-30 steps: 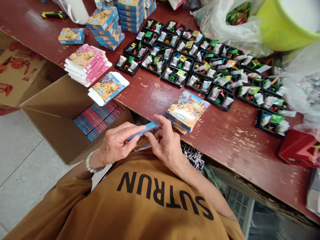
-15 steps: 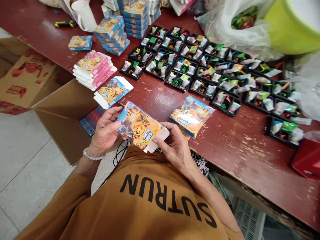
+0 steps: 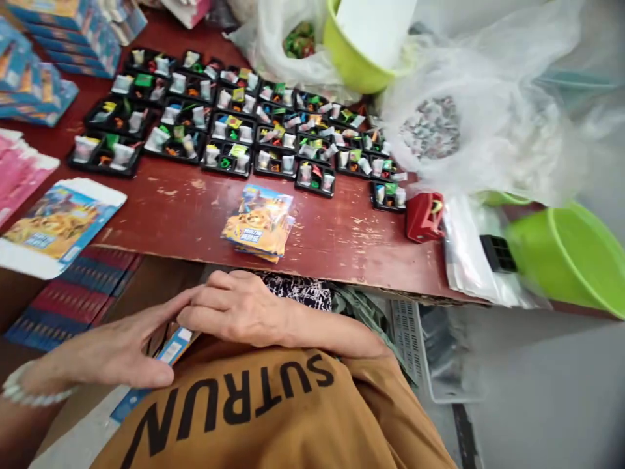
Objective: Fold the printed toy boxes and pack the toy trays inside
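Note:
Low against my shirt, a blue and yellow printed cardboard box (image 3: 172, 350) is turned edge-on, its narrow side facing up. My left hand (image 3: 110, 352), with a beaded bracelet at the wrist, grips it between thumb and fingers. Curled over the box's far end is my right hand (image 3: 239, 309), which hides that end. On the table edge beyond lies a small stack of similar printed boxes (image 3: 258, 221). To the left rests a flattened blue carton (image 3: 63, 221) with its white flaps spread.
Rows of black trays (image 3: 227, 143) holding small packets span the table (image 3: 342, 234). Stacked blue boxes (image 3: 73, 32) and pink cartons (image 3: 22, 172) stand left. An open carton of packed boxes (image 3: 73, 299) sits below. Rightward are a red tape dispenser (image 3: 424, 217) and green tub (image 3: 571, 257).
The view has swung right. The box has gone from face-up to edge-on, closer to my body, and my right hand has moved over its end.

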The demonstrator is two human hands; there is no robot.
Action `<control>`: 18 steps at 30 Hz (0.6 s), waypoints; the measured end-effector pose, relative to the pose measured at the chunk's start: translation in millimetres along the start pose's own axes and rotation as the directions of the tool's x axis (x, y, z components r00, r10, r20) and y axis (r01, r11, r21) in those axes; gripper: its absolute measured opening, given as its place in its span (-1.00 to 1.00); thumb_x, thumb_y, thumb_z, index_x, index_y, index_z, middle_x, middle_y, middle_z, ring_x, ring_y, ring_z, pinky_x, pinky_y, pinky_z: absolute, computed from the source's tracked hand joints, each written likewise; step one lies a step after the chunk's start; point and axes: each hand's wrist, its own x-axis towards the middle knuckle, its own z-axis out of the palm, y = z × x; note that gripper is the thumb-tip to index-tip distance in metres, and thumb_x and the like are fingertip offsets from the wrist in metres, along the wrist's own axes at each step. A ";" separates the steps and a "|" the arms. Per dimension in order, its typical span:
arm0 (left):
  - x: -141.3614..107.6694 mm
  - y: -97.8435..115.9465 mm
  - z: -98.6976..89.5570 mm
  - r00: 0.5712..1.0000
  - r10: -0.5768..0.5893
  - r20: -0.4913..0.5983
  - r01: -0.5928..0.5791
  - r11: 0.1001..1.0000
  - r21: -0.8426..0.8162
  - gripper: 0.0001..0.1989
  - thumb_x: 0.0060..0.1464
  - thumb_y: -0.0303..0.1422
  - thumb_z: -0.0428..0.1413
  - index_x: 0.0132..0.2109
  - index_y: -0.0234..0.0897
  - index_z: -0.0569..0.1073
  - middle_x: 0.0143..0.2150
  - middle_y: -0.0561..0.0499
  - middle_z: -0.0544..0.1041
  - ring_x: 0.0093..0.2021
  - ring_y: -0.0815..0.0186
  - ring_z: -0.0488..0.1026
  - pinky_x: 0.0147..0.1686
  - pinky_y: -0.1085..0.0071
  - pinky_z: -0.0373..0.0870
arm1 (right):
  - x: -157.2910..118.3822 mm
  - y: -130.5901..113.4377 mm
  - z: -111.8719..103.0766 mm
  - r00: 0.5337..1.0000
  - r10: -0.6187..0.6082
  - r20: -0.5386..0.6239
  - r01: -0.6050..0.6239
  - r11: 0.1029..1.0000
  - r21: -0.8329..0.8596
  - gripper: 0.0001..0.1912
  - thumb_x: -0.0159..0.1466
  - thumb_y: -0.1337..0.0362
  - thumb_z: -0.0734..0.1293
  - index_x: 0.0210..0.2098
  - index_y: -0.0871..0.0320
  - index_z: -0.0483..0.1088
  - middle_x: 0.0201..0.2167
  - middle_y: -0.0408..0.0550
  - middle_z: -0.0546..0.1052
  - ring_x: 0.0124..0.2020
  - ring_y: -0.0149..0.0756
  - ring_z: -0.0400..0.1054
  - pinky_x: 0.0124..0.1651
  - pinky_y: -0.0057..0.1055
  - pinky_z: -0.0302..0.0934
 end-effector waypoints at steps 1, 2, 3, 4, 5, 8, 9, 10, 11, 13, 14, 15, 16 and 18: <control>-1.7 -6.3 6.6 0.988 0.006 0.155 0.001 0.999 -0.041 -0.14 -0.16 0.00 0.40 0.34 0.16 0.48 0.19 -0.03 0.65 0.12 -0.10 0.65 -0.02 0.15 0.67 | -10.4 12.7 -8.5 0.997 0.041 -0.058 -0.040 0.999 0.018 -0.78 0.55 0.33 0.24 0.09 0.08 0.48 0.02 -0.08 0.62 -0.05 -0.27 0.42 -0.16 -0.32 0.35; -4.1 -14.6 11.6 0.966 -0.007 0.259 0.025 0.997 -0.068 -0.06 -0.09 -0.09 0.37 0.46 0.21 0.30 0.29 -0.01 0.59 0.23 -0.11 0.58 0.10 0.11 0.63 | -25.3 29.6 -21.0 0.983 0.121 -0.139 -0.117 0.992 0.040 -0.77 0.55 0.34 0.24 0.12 0.07 0.46 0.04 -0.08 0.62 0.00 -0.27 0.44 -0.06 -0.30 0.38; -6.6 -24.3 14.6 0.961 -0.056 0.269 0.074 0.995 -0.059 0.00 -0.04 -0.14 0.34 0.52 0.25 0.16 0.36 0.00 0.52 0.30 -0.11 0.53 0.17 0.07 0.58 | -44.8 50.6 -37.2 0.948 0.232 -0.219 -0.223 0.973 0.067 -0.75 0.53 0.32 0.27 0.16 0.05 0.43 0.06 -0.07 0.62 0.04 -0.26 0.45 0.04 -0.25 0.40; -9.0 -34.6 15.6 0.969 -0.124 0.212 0.133 0.991 -0.027 0.04 -0.03 -0.15 0.34 0.54 0.30 0.07 0.41 0.02 0.46 0.33 -0.13 0.49 0.23 0.03 0.54 | -68.2 75.1 -55.9 0.868 0.392 -0.305 -0.391 0.918 0.070 -0.74 0.51 0.24 0.32 0.18 0.02 0.42 0.07 -0.05 0.61 0.03 -0.21 0.46 0.07 -0.19 0.40; -10.9 -44.5 15.0 0.974 -0.187 0.130 0.188 0.982 0.006 0.07 -0.04 -0.15 0.35 0.54 0.32 0.03 0.46 0.03 0.41 0.35 -0.16 0.47 0.27 -0.02 0.50 | -94.6 101.8 -75.7 0.742 0.548 -0.387 -0.575 0.817 0.055 -0.72 0.49 0.18 0.36 0.17 -0.01 0.43 0.07 -0.02 0.60 0.01 -0.17 0.46 0.08 -0.13 0.40; -12.3 -66.3 7.5 0.946 -0.321 -0.050 0.323 0.946 0.038 0.15 -0.11 -0.11 0.43 0.53 0.34 0.03 0.53 0.01 0.29 0.36 -0.23 0.44 0.32 -0.11 0.44 | -176.3 176.7 -124.9 0.348 0.818 -0.458 -0.933 0.351 -0.082 -0.63 0.36 0.04 0.46 0.05 0.10 0.48 0.03 0.12 0.56 0.10 -0.03 0.38 0.22 0.02 0.30; -11.6 -70.1 4.7 0.930 -0.357 -0.092 0.360 0.933 0.019 0.16 -0.14 -0.10 0.45 0.53 0.31 0.05 0.52 -0.01 0.31 0.36 -0.25 0.44 0.31 -0.11 0.45 | -199.4 194.4 -133.6 0.216 0.862 -0.458 -0.976 0.178 -0.125 -0.61 0.36 -0.01 0.43 0.02 0.13 0.48 0.03 0.15 0.55 0.12 -0.01 0.36 0.26 0.06 0.27; -10.6 -72.6 2.5 0.912 -0.391 -0.124 0.393 0.920 -0.015 0.17 -0.17 -0.09 0.47 0.52 0.28 0.07 0.50 -0.04 0.34 0.36 -0.26 0.44 0.28 -0.10 0.49 | -218.6 207.0 -137.5 0.159 0.875 -0.457 -0.985 0.108 -0.135 -0.58 0.35 -0.03 0.43 -0.02 0.18 0.49 0.01 0.22 0.54 0.11 0.05 0.35 0.25 0.15 0.25; -9.4 -74.1 0.8 0.892 -0.420 -0.164 0.416 0.907 -0.058 0.19 -0.20 -0.09 0.48 0.52 0.23 0.09 0.46 -0.08 0.39 0.35 -0.28 0.44 0.23 -0.09 0.54 | -233.3 214.6 -136.9 0.107 0.884 -0.455 -0.988 0.045 -0.146 -0.54 0.32 -0.05 0.44 -0.04 0.23 0.49 0.01 0.28 0.52 0.11 0.11 0.34 0.23 0.21 0.25; -7.0 -76.2 -0.9 0.859 -0.455 -0.233 0.432 0.890 -0.145 0.22 -0.25 -0.12 0.50 0.53 0.17 0.11 0.39 -0.14 0.46 0.34 -0.31 0.43 0.09 -0.02 0.65 | -249.3 217.6 -125.7 0.058 0.890 -0.453 -0.988 -0.015 -0.157 -0.49 0.31 -0.06 0.45 -0.03 0.29 0.50 0.08 0.39 0.47 0.14 0.22 0.32 0.17 0.27 0.25; -5.6 -77.0 -1.3 0.854 -0.460 -0.243 0.428 0.887 -0.172 0.25 -0.27 -0.15 0.51 0.53 0.15 0.10 0.37 -0.17 0.47 0.33 -0.32 0.44 0.01 0.02 0.68 | -251.2 215.0 -117.6 0.045 0.891 -0.453 -0.986 -0.034 -0.164 -0.48 0.32 -0.06 0.44 -0.01 0.30 0.50 0.12 0.42 0.44 0.17 0.26 0.30 0.16 0.27 0.25; -4.0 -77.6 -1.6 0.856 -0.454 -0.245 0.419 0.889 -0.183 0.27 -0.28 -0.19 0.52 0.54 0.15 0.08 0.37 -0.19 0.47 0.32 -0.32 0.44 -0.06 0.07 0.70 | -249.7 210.9 -109.4 0.037 0.890 -0.454 -0.984 -0.045 -0.170 -0.49 0.33 -0.04 0.43 0.02 0.30 0.50 0.17 0.43 0.41 0.21 0.29 0.28 0.17 0.26 0.24; -1.8 -77.6 -1.8 0.864 -0.443 -0.240 0.409 0.895 -0.178 0.28 -0.28 -0.21 0.52 0.54 0.14 0.07 0.38 -0.20 0.45 0.31 -0.30 0.46 -0.09 0.11 0.70 | -245.5 205.9 -101.8 0.037 0.892 -0.451 -0.982 -0.051 -0.182 -0.51 0.35 -0.01 0.42 0.04 0.29 0.51 0.20 0.42 0.39 0.23 0.31 0.26 0.18 0.26 0.22; 4.3 -74.5 -1.4 0.890 -0.385 -0.243 0.367 0.923 -0.118 0.23 -0.24 -0.21 0.51 0.53 0.12 0.09 0.38 -0.21 0.45 0.24 -0.22 0.53 -0.13 0.18 0.70 | -231.5 193.4 -90.2 0.047 0.899 -0.434 -0.970 -0.062 -0.233 -0.56 0.37 0.05 0.42 0.07 0.27 0.53 0.23 0.39 0.38 0.26 0.35 0.23 0.20 0.27 0.21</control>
